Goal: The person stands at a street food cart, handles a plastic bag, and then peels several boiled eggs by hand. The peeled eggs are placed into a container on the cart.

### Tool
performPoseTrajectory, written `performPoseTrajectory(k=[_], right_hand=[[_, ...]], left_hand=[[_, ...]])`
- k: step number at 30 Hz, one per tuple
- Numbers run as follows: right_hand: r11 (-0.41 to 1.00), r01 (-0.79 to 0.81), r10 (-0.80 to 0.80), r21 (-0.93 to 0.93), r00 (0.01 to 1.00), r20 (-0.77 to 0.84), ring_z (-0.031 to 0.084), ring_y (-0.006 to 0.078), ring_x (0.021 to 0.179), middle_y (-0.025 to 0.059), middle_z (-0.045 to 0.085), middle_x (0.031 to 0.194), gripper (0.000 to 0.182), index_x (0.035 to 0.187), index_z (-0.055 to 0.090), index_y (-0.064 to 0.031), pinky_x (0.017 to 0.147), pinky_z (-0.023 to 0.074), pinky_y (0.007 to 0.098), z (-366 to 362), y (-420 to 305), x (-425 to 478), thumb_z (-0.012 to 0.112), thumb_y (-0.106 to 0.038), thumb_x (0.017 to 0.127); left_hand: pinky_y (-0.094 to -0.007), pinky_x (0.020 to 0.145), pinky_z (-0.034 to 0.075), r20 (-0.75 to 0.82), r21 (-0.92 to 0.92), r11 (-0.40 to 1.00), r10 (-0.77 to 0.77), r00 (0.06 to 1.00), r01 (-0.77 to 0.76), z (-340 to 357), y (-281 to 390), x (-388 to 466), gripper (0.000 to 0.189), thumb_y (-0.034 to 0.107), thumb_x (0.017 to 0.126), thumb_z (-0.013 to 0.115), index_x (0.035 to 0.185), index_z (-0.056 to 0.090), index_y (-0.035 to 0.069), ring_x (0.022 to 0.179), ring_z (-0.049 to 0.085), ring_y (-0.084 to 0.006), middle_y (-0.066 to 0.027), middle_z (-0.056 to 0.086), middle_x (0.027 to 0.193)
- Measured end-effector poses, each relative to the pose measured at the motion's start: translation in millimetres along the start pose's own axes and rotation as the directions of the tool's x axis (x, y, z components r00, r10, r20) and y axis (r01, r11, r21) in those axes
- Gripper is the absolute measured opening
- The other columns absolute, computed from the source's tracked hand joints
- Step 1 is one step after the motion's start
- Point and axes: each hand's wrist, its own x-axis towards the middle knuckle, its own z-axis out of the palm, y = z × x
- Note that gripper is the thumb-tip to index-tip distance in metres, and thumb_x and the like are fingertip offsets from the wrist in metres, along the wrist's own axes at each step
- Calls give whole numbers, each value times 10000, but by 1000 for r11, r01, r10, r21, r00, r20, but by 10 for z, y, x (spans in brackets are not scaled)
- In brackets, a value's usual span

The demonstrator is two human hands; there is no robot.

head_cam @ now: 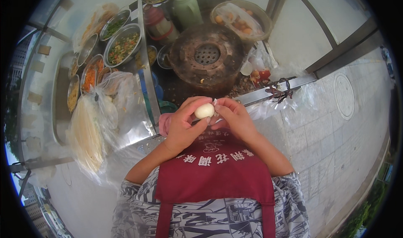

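Note:
My left hand (185,128) holds a smooth white peeled egg (204,111) between thumb and fingers, in front of my chest. Close against its right side is my right hand (236,120), with thumb and fingers pinching a thin whitish scrap of eggshell (216,106). The egg's underside is hidden by the fingers. Below both hands hangs my dark red apron (214,184), which bears white writing. Just beyond the hands stands a round, soot-stained stove (185,58) with a perforated plate (207,54) in its middle.
Eggs fill a large basin (267,27) behind the stove, beside a green thermos jug (186,10). Shredded carrot (92,76) and chopped vegetables (122,49) sit in metal bowls at left, near a plastic bag of pale sheets (86,134). A metal rail (277,90) edges the cart.

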Motion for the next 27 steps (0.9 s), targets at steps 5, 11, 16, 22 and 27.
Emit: performPoseTrajectory(k=[5, 11, 16, 22, 27], right_hand=[[998, 62, -64, 32, 997, 45, 653, 146, 914, 111, 626, 1084, 242, 1154, 538, 10, 760, 585, 271, 59, 5, -5, 600, -69, 934], [993, 110, -111, 44, 994, 18, 653, 150, 884, 110, 631, 1069, 245, 1153, 543, 1, 772, 580, 274, 24, 68, 28, 574, -7, 910], [987, 78, -80, 137, 997, 5, 655, 140, 848, 102, 636, 1051, 228, 1136, 552, 0, 769, 576, 269, -55, 129, 72, 558, 2, 909], [988, 147, -147, -36, 989, 2, 652, 132, 831, 97, 633, 1039, 207, 1126, 548, 4, 757, 570, 264, 26, 61, 50, 543, -1, 919], [989, 147, -147, 25, 989, 10, 644, 128, 831, 95, 630, 1024, 178, 1105, 551, 4, 750, 566, 262, -26, 90, 64, 532, -13, 928]], left_hand=[[-287, 973, 484, -17, 66, 996, 63, 998, -61, -4, -22, 15, 434, -37, 843, 643, 1267, 556, -1, 1173, 549, -189, -113, 526, 1276], [-283, 953, 484, -39, 105, 994, 45, 998, -41, -8, -70, -7, 437, -27, 840, 660, 1265, 563, 4, 1151, 567, -190, -116, 566, 1251], [-285, 929, 495, -79, 8, 1000, -16, 997, 16, 19, -42, -18, 438, -17, 846, 671, 1269, 560, 0, 1124, 583, -187, -117, 561, 1255], [-281, 913, 517, -76, -84, 992, -105, 992, 99, 5, -77, -27, 449, -13, 848, 685, 1278, 553, -6, 1117, 592, -179, -113, 569, 1246], [-288, 946, 503, -50, -107, 989, -105, 993, 99, 10, -83, -24, 438, -13, 881, 663, 1298, 530, -25, 1112, 589, -165, -101, 574, 1237]])
